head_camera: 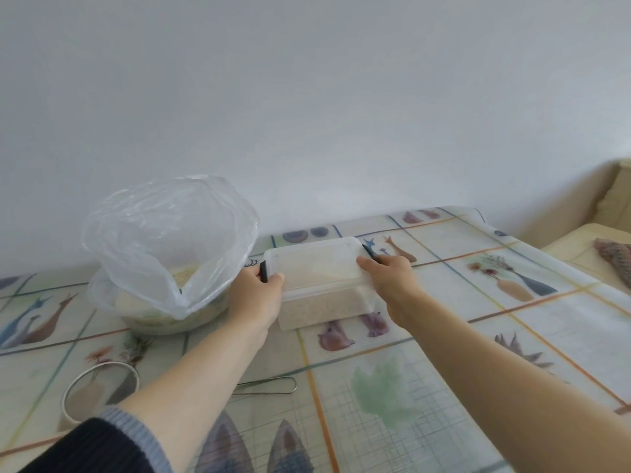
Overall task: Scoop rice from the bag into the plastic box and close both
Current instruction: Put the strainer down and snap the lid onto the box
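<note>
Plastic box (pixel 317 288): lidded, rice-filled, clamped at both ends by left hand (pixel 258 295) and right hand (pixel 389 278) fingers.
Bag (pixel 167 247): left open on tabletop (pixel 426 370).

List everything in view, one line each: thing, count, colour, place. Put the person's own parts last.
plastic box: one, clear with rice inside, lid on, table centre.
black clips: two, one at each end of the box lid.
bag: one, clear, open, left of box, rice inside.
strainer: one, metal, near left, partly under the forearm.
tablecloth: one, pale, patterned, covers table.
wall: white, behind.
left hand: at box's left end.
right hand: at box's right end.
</note>
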The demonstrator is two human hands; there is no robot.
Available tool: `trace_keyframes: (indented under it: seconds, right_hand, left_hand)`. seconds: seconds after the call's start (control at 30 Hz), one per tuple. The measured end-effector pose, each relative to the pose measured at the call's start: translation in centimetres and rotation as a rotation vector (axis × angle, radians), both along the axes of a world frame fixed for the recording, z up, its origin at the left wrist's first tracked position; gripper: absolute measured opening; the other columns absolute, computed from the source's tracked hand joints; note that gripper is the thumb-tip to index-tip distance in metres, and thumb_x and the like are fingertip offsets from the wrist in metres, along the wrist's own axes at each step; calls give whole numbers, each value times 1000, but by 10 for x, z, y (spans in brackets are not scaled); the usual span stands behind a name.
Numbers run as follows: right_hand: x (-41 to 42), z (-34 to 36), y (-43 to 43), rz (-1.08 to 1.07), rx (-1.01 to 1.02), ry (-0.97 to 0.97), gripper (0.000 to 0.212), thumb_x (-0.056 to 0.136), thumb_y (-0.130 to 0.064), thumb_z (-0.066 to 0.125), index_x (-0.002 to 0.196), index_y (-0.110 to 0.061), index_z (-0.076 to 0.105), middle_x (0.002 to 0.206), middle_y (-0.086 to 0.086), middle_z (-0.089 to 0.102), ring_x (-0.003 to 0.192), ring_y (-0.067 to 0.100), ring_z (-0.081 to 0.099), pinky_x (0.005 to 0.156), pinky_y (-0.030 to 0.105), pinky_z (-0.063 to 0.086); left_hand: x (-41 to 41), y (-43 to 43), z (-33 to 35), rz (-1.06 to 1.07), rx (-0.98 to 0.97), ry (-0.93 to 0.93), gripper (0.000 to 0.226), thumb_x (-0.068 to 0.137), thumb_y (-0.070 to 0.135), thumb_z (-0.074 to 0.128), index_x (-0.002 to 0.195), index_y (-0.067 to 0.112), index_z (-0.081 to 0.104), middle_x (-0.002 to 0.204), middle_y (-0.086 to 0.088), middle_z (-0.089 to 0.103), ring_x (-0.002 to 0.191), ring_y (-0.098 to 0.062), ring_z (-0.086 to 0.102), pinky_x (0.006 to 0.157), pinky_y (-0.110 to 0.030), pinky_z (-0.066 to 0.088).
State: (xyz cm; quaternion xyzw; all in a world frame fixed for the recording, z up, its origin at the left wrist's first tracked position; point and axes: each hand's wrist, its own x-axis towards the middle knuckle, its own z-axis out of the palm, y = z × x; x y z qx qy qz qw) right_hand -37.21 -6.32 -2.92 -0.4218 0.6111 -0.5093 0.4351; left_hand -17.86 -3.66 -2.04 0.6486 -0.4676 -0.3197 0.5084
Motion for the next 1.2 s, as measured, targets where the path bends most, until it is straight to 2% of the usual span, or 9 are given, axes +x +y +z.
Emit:
trace_keyframes:
  seconds: [0.07,0.2,0.4,0.53,0.67,0.83,1.0,1.13,1.2]
  right_hand:
    - [4,0,3,-22,-59,58,30,94,-21,57,99,8,66,82,10,55,74,22,48,72,34,44]
    - [8,2,5,-40,-129,147,27,96,-15,53,101,8,65,77,9,52,68,21,44,63,33,38]
    - [10,1,2,-59,-144,254,27,96,-9,48,89,14,60,62,5,40,53,15,33,47,25,29]
    - [11,0,0,-63,-162,332,29,96,-9,45,86,15,58,59,4,40,50,15,32,44,26,28]
    - [13,-3,-1,-67,-180,342,31,97,-10,43,70,1,51,54,0,37,48,15,30,46,28,26]
    - [15,-10,-7,-89,-175,369,35,98,-11,36,64,-14,41,57,-1,38,49,14,32,48,27,25]
    - [20,-4,-28,-110,-133,285,27,99,-15,34,93,-10,59,63,-3,42,54,13,37,50,27,29]
    - [22,2,-54,-98,-105,293,29,100,-15,33,75,-14,48,60,-2,37,50,14,32,47,27,25]
    - [22,3,-65,-90,-102,294,28,101,-15,33,76,-13,47,59,-1,36,49,14,31,46,27,25]
  left_hand:
    - [1,0,-2,-1,-28,-45,14,92,12,57,86,12,70,92,-14,74,74,-21,59,61,-26,41]
    - [2,-1,-5,-13,-61,-94,12,92,13,58,91,15,70,88,-6,74,70,-13,59,56,-23,39]
    - [5,-2,-4,-13,-69,-158,16,91,11,59,80,8,70,70,-2,67,63,-18,54,53,-25,38]
    - [4,-2,-1,-28,-63,-192,22,92,12,57,93,-5,70,84,-20,74,72,-30,62,61,-29,41]
    - [3,4,-1,-60,-70,-314,22,98,18,50,90,3,63,67,-2,55,67,-24,51,50,-27,32]
    - [-8,3,-13,-156,-10,-149,30,97,20,39,127,27,40,100,12,56,76,3,48,68,-28,34]
    - [-5,-26,-8,-211,59,-102,46,97,23,37,142,23,35,131,-5,56,112,-25,53,91,-37,40]
    - [-6,-51,-4,-207,75,-86,51,97,24,37,147,22,30,148,-4,45,130,-28,43,109,-47,32]
    - [-7,-61,-4,-188,77,-74,56,98,23,38,152,21,23,152,-4,40,134,-28,39,108,-39,30]
